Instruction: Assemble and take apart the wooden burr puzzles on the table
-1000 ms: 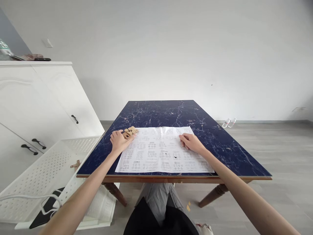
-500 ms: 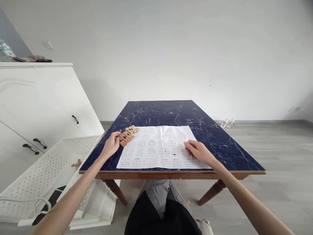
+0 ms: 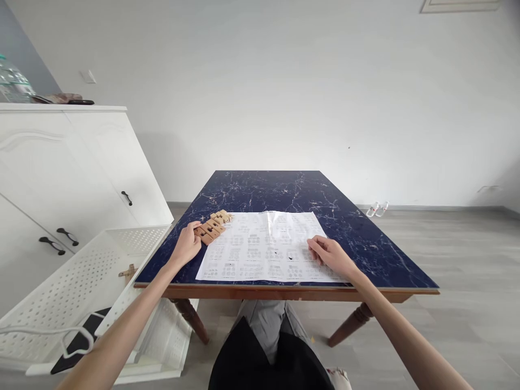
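On the left part of the table, flat brown wooden pieces with dark slots (image 3: 210,232) lie in a row at the edge of a printed sheet. My left hand (image 3: 188,242) is closed at their near left end, thumb and fingers around the end piece. Paler wooden pieces (image 3: 221,216) sit just behind them, overlapping the sheet's corner. The large creased white sheet (image 3: 260,252) is covered with small printed diagrams. Resting on its right side is my right hand (image 3: 328,253), fingers curled in, with nothing visible in it.
The dark blue marble-patterned table (image 3: 268,189) has a wooden edge. To its left stand white perforated baskets (image 3: 87,279), one holding a small wooden cross-shaped piece (image 3: 128,272), and a white cabinet (image 3: 77,146). Two clear bottles (image 3: 377,209) are on the floor by the wall.
The view has tilted slightly, so everything sits a little lower in it. Both hands stay in place by the wooden pieces and on the sheet.
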A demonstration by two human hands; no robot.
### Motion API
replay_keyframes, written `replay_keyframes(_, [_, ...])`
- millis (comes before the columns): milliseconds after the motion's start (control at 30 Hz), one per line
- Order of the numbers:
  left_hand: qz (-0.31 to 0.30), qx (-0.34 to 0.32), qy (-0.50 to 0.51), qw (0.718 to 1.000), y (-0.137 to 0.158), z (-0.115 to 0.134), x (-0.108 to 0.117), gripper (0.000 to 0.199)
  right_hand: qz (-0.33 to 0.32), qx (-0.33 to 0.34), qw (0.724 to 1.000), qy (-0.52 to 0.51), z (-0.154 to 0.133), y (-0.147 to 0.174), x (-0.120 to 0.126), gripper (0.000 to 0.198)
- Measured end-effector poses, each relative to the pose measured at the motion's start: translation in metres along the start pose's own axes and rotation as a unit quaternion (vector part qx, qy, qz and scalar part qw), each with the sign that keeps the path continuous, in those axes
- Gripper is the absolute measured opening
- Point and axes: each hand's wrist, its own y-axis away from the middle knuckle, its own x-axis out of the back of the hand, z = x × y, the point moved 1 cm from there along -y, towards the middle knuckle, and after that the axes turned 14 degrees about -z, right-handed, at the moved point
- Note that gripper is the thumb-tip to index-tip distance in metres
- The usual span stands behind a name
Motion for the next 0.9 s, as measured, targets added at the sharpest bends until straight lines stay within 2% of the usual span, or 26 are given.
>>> replay_keyframes(400, [-0.006, -0.001, -0.001, 1.0, 0.002, 0.004, 0.004, 0.054, -0.011, 0.005, 1.0, -0.018, -0.002, 0.0, 0.003, 0.056])
replay_keyframes(667, [-0.01, 0.004, 0.004, 1.0, -0.002, 0.016, 0.009, 0.044, -0.011, 0.001, 0.999, -0.034, -0.008, 0.004, 0.0, 0.057])
replay_keyframes(733, [-0.022, 0.005, -0.005, 1.0, -0.013, 0.025, 0.008, 0.052, -0.005, -0.003, 0.999, -0.04, -0.006, 0.004, 0.0, 0.057])
replay_keyframes(900, [-0.066, 0.027, -0.04, 0.997, -0.057, 0.052, 0.004, 0.09, 0.005, -0.002, 0.999, -0.038, 0.0, 0.004, 0.0, 0.056])
